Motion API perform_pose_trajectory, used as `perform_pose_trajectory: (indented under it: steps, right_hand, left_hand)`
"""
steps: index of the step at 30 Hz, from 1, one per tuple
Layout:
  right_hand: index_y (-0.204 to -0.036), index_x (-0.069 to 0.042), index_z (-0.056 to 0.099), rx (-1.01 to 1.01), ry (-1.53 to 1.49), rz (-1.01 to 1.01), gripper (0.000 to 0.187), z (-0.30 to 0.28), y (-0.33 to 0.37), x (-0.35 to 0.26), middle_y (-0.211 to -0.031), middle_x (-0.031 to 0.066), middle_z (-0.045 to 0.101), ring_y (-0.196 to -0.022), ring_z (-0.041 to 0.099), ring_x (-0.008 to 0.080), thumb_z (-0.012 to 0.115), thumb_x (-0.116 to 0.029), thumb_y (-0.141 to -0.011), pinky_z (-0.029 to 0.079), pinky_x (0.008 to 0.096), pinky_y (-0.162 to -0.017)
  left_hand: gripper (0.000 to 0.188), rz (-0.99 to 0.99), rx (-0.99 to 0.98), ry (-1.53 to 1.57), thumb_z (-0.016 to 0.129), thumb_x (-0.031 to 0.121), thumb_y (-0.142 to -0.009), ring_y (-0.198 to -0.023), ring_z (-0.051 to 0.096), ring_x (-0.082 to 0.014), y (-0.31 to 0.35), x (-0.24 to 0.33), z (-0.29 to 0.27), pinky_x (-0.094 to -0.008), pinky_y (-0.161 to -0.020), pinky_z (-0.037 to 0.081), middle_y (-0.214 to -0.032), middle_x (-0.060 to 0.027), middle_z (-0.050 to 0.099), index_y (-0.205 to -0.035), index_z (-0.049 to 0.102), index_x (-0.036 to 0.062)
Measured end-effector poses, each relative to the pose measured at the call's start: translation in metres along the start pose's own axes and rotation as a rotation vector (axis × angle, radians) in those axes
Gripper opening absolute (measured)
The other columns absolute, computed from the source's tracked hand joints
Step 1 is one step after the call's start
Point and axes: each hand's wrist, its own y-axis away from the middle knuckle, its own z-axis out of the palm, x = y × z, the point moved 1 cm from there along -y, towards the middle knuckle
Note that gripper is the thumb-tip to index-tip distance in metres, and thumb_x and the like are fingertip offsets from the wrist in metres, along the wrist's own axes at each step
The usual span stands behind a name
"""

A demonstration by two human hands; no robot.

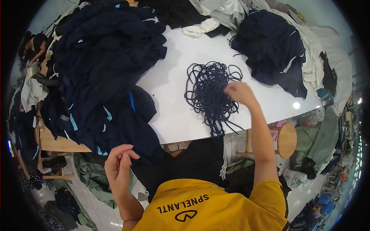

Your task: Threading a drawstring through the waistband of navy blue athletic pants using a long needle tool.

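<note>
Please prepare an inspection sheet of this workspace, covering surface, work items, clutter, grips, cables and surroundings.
Surface: white tabletop, partly covered by cloth.
Work items: tangle of dark navy cords on the tabletop, between a large navy cloth pile at left and a smaller navy pile at right.
Clutter: white cloth along the far edge; green cloth on the floor.
Grips: right grip at the tangle's right side, blurred, so pinching cannot be confirmed; left grip near the large pile, loosely curled, no held thing visible.
Cables: nothing seen.
Surroundings: wooden stool at right; another person at far left.
</note>
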Motion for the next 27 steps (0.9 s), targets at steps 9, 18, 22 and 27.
perform_pose_trajectory:
  steps: [9,18,22,27]
  right_hand:
    - [-0.110,0.004,0.055,0.969,-0.967,-0.807,0.028,-0.239,0.044,-0.106,-0.109,0.0209,0.063,-0.095,0.062,0.0213,0.042,-0.018,-0.099,0.048,0.0328,-0.089]
    - [-0.084,-0.002,0.063,-0.348,-0.853,-0.937,0.008,-0.054,0.076,-0.233,-0.081,0.0094,0.066,-0.070,0.063,0.0205,0.068,-0.008,-0.080,0.049,0.0273,-0.064]
    - [-0.083,-0.007,0.059,-0.524,-0.733,-0.890,0.007,0.062,0.105,-0.209,-0.074,0.0067,0.061,-0.069,0.060,0.0255,0.065,-0.010,-0.083,0.046,0.0335,-0.062]
    - [-0.091,-0.004,0.060,-0.616,-0.893,-0.550,0.012,0.104,0.134,-0.191,-0.082,0.0084,0.066,-0.076,0.065,0.0237,0.066,-0.013,-0.085,0.048,0.0304,-0.068]
  left_hand:
    - [0.022,-0.123,0.104,0.067,0.045,0.008,-0.096,-0.064,0.048,-0.0042,0.008,-0.014,0.000,-0.0182,-0.059,0.034,-0.071,-0.0051,0.063,-0.110,0.059,-0.0003]
    - [0.043,-0.342,0.051,0.640,0.043,0.027,-0.101,-0.068,0.046,-0.0063,0.001,-0.031,0.049,-0.0168,-0.063,0.036,-0.109,-0.0129,0.065,-0.134,0.045,-0.0006]
    - [0.044,-0.487,0.103,0.744,0.042,0.034,-0.101,-0.071,0.049,-0.0063,-0.016,-0.057,0.057,-0.0181,-0.059,0.035,-0.111,-0.0120,0.065,-0.130,0.048,0.0013]
    - [0.031,-0.618,0.176,0.830,0.043,0.032,-0.101,-0.054,0.042,-0.0055,-0.009,-0.078,0.043,-0.0203,-0.050,0.030,-0.069,-0.0012,0.058,-0.113,0.056,0.0070]
